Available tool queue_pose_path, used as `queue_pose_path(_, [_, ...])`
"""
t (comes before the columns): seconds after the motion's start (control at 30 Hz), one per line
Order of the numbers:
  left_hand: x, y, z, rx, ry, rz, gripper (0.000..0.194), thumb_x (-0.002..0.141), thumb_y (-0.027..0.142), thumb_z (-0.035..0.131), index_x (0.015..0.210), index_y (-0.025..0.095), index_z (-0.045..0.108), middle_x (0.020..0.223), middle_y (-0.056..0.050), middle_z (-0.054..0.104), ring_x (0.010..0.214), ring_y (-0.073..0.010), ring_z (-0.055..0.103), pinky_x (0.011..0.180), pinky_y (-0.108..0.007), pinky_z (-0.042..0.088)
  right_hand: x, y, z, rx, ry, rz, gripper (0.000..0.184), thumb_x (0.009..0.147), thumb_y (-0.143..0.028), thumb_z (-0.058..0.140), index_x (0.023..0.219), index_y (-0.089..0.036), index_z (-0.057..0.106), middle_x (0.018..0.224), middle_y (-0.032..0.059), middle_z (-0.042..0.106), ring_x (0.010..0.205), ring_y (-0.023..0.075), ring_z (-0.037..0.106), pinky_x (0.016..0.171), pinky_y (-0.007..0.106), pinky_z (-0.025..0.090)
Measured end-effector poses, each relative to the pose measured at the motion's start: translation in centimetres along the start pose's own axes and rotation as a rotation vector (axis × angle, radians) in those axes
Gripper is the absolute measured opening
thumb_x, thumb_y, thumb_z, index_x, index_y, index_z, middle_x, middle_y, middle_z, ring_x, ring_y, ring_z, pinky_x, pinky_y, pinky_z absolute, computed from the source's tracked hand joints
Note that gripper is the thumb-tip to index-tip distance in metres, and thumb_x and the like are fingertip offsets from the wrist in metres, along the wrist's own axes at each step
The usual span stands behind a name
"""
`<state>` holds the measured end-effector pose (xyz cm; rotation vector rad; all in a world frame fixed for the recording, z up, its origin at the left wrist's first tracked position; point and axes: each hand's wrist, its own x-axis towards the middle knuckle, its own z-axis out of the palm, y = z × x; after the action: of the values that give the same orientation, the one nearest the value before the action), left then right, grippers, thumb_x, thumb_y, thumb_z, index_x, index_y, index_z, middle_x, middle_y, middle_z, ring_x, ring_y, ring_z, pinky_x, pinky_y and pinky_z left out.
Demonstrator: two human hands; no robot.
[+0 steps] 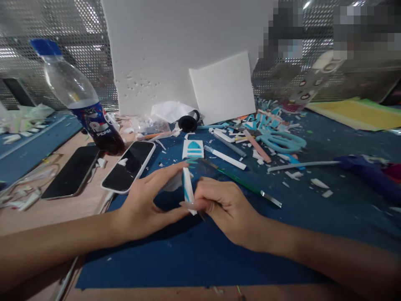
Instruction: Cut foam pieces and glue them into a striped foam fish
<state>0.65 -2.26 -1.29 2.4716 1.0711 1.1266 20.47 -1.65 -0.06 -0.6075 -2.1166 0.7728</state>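
a blue mat (200, 263) covers much of a pinkish desk (19, 221), strewn with white and blue scraps. a white board (184, 42) stands at the back, before a perforated metal wall (81, 19). on the desk to the left are a pepsi bottle (89, 113) and two phones, a dark phone (72, 171) and a white-edged phone (128, 167); blue scissors (282, 142) lie to the right.

over the mat, the left hand (138, 205) holds a white piece (188, 188) with blue lines between its thumb and fingers, and the right hand (230, 205) pinches the lower end, its fingers curled. the piece is tilted nearly edge-on, so its face is hard to read. the right palm is hidden, the upper right is pixelated, and both forearms are cut off.
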Motion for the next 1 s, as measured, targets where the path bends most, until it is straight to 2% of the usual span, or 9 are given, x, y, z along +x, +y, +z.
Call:
queue_pose_path(0.3, [-0.6, -0.9, 0.3, -0.232, 0.031, 0.022, 0.073, 0.072, 0.026, 0.075, 0.137, 0.034, 0.042, 0.127, -0.004, 0.061, 0.107, -0.0217, 0.064, 0.094, -0.030, 0.051, -0.3, -0.4, 0.5, 0.104, 0.004, 0.074, 0.032, 0.091, -0.014, 0.045, 0.060, -0.018, 0.041, 0.058, -0.0042, 0.044, 0.055, 0.0073, 0.041, 0.053, 0.020, 0.034])
queue_pose_path(0.43, [-0.9, -0.9, 0.2, -0.295, 0.051, 0.041, 0.077, 0.069, 0.022, 0.076, 0.137, 0.035, 0.041, 0.125, -0.003, 0.062, 0.106, -0.0230, 0.064, 0.095, -0.033, 0.050, -0.3, 0.3, 0.2, 0.046, 0.109, 0.068, 0.032, 0.092, -0.018, 0.041, 0.060, -0.018, 0.039, 0.058, -0.0045, 0.040, 0.054, 0.0077, 0.037, 0.052, 0.021, 0.032])
queue_pose_path(0.53, [-0.7, -0.8, 0.1, -0.274, 0.044, 0.028, 0.076, 0.068, 0.022, 0.074, 0.137, 0.030, 0.043, 0.124, -0.006, 0.061, 0.106, -0.0242, 0.063, 0.094, -0.034, 0.050, -0.1, 1.5, -0.5, 0.026, 0.222, 0.166, 0.034, 0.094, -0.025, 0.041, 0.061, -0.018, 0.044, 0.056, -0.0046, 0.041, 0.052, 0.0078, 0.039, 0.051, 0.022, 0.033])
queue_pose_path(0.63, [-0.4, -0.9, 0.1, -0.256, 0.079, -0.027, 0.068, 0.074, 0.019, 0.069, 0.135, 0.029, 0.043, 0.127, -0.008, 0.056, 0.115, -0.0260, 0.055, 0.100, -0.040, 0.045, 0.1, 2.3, -0.9, 0.093, 0.269, 0.289, 0.034, 0.093, -0.032, 0.045, 0.063, -0.018, 0.051, 0.055, -0.0039, 0.047, 0.049, 0.0079, 0.045, 0.048, 0.022, 0.034])
queue_pose_path(0.73, [-0.1, -1.1, 0.2, -0.156, 0.182, -0.018, 0.069, 0.079, 0.019, 0.065, 0.139, 0.032, 0.036, 0.130, -0.008, 0.047, 0.121, -0.0265, 0.047, 0.101, -0.044, 0.043, 0.4, 2.5, -1.0, 0.166, 0.298, 0.396, 0.023, 0.083, -0.036, 0.062, 0.068, -0.017, 0.061, 0.055, -0.0027, 0.056, 0.049, 0.0096, 0.051, 0.047, 0.023, 0.037])
queue_pose_path(0.8, [0.0, -1.0, 0.2, 0.008, 0.180, 0.028, 0.069, 0.081, 0.018, 0.064, 0.142, 0.030, 0.032, 0.130, -0.010, 0.045, 0.123, -0.0264, 0.044, 0.102, -0.043, 0.042, 0.5, 2.5, -1.0, 0.148, 0.306, 0.460, 0.020, 0.077, -0.035, 0.067, 0.069, -0.017, 0.064, 0.055, -0.0014, 0.060, 0.048, 0.0104, 0.052, 0.047, 0.024, 0.037])
queue_pose_path(0.87, [0.1, -0.9, 0.2, 0.138, 0.071, 0.116, 0.069, 0.083, 0.018, 0.061, 0.144, 0.026, 0.028, 0.131, -0.012, 0.046, 0.127, -0.0273, 0.041, 0.106, -0.046, 0.036, 0.5, 2.6, -1.1, 0.054, 0.292, 0.498, 0.024, 0.080, -0.035, 0.063, 0.064, -0.017, 0.064, 0.055, -0.0004, 0.062, 0.045, 0.0103, 0.050, 0.046, 0.024, 0.037])
queue_pose_path(1.0, [0.3, -0.6, 0.3, 0.116, -0.403, 0.274, 0.074, 0.086, 0.015, 0.053, 0.148, 0.023, 0.013, 0.142, -0.012, 0.043, 0.135, -0.0269, 0.034, 0.112, -0.051, 0.027, 0.6, 3.3, -2.1, -0.273, 0.265, 0.450, 0.038, 0.089, -0.035, 0.048, 0.058, -0.017, 0.061, 0.053, 0.0004, 0.060, 0.048, 0.0113, 0.053, 0.051, 0.025, 0.037])
